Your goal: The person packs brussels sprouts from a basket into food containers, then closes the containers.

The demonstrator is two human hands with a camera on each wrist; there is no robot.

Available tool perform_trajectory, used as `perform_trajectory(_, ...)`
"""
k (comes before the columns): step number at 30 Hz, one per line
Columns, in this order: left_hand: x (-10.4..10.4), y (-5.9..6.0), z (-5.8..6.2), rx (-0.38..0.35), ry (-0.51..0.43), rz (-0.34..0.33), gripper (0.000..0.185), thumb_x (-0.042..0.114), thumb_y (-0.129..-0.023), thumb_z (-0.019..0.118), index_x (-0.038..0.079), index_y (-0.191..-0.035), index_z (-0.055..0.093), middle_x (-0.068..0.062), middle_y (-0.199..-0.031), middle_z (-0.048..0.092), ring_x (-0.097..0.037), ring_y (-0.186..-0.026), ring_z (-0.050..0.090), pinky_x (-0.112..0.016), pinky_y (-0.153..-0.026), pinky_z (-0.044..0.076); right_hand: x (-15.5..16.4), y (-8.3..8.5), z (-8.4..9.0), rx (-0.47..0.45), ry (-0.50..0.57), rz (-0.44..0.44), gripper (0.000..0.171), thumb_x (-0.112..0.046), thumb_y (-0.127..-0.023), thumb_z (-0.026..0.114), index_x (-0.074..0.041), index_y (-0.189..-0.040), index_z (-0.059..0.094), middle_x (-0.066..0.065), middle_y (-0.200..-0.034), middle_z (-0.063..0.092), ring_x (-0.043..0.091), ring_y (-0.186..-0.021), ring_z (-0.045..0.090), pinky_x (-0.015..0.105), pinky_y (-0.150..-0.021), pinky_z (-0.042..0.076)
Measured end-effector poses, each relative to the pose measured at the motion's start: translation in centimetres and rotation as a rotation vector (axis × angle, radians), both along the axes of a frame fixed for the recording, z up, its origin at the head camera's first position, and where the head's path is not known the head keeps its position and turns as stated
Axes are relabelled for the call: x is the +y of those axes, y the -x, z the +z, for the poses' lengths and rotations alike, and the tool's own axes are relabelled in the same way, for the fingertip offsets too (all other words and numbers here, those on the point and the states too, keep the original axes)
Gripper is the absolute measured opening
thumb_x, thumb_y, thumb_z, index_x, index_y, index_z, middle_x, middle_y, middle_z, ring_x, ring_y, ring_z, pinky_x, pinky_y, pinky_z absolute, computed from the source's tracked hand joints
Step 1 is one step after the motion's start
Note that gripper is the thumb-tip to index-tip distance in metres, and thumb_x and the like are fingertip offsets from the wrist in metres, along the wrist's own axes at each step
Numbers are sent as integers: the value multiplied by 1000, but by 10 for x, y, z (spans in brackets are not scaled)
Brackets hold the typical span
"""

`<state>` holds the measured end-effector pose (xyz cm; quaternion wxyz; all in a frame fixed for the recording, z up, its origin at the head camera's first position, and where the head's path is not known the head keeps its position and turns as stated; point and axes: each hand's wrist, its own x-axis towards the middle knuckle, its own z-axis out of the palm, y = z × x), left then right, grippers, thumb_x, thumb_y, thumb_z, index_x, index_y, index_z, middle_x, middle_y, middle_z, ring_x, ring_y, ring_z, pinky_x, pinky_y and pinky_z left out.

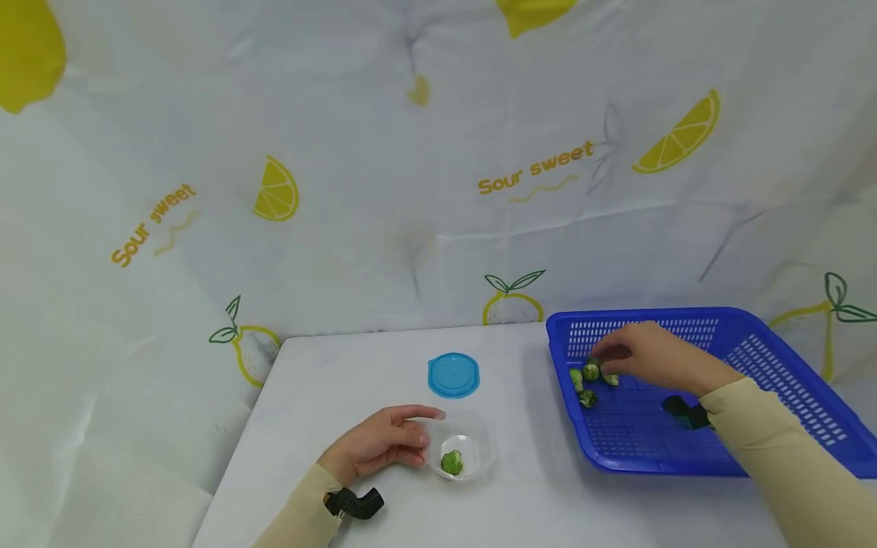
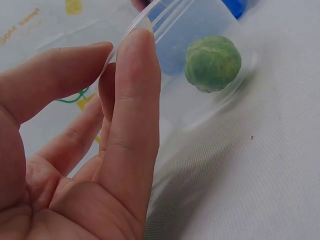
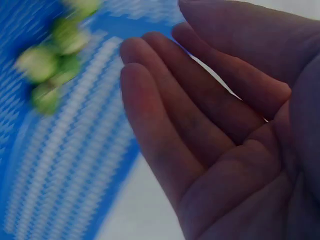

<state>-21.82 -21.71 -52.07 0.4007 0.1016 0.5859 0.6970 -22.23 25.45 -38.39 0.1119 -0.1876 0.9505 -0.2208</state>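
My left hand (image 1: 382,444) pinches the rim of a clear plastic container (image 1: 483,450) between thumb and fingers; the left wrist view shows the pinch closely. Inside the container lies one green Brussels sprout (image 1: 451,462). Over the left part of a blue plastic basket (image 1: 637,445) is my right hand (image 1: 654,354), its fingers slightly bent and nothing held in the right wrist view. Several Brussels sprouts (image 3: 37,64) sit in the basket close to its fingertips, partly covered by the hand in the head view.
A round blue lid (image 1: 454,375) lies on the white table (image 1: 329,380) behind the container. The basket's slotted walls rise at the table's right side. A white cloth (image 1: 384,251) with lemon prints hangs behind the table. Each wrist wears a dark strap-on device (image 1: 355,503).
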Motion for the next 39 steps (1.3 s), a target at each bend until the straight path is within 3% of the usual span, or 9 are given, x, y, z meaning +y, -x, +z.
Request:
perform_trajectory(6, 0, -2, 1, -12, -30, -13, 62, 6, -100, 74, 7, -158, 53, 1, -93, 72, -10, -81, 75, -27, -84, 68, 46, 21, -21, -30, -7, -60, 30, -18, -101, 75, -3, -127, 77, 15, -123, 79, 31, -108, 76, 53, -90, 65)
perform_trajectory(12, -1, -3, 1, -12, -44, -20, 62, 4, -100, 72, 5, -158, 51, 2, -94, 74, -9, -81, 75, -27, -84, 67, 67, 35, -33, -80, 6, -87, 35, -18, -101, 75, 3, -130, 74, 22, -126, 77, 38, -110, 75, 58, -91, 64)
perform_trajectory(24, -1, 0, 0, -18, -30, -7, 61, 3, -100, 73, 7, -157, 54, 1, -94, 75, -10, -81, 75, -28, -83, 68, 79, 53, -56, -100, -6, -105, 35, -16, -98, 77, 6, -125, 75, 24, -121, 78, 38, -105, 76, 59, -91, 63)
perform_trajectory(39, 1, 0, 3, -18, -15, 10, 62, 6, -97, 76, 9, -156, 56, 1, -93, 74, -11, -81, 74, -28, -84, 68, 72, 55, -60, -149, 63, -146, 32, -17, -97, 78, 6, -120, 76, 20, -112, 80, 31, -100, 77, 51, -87, 66)
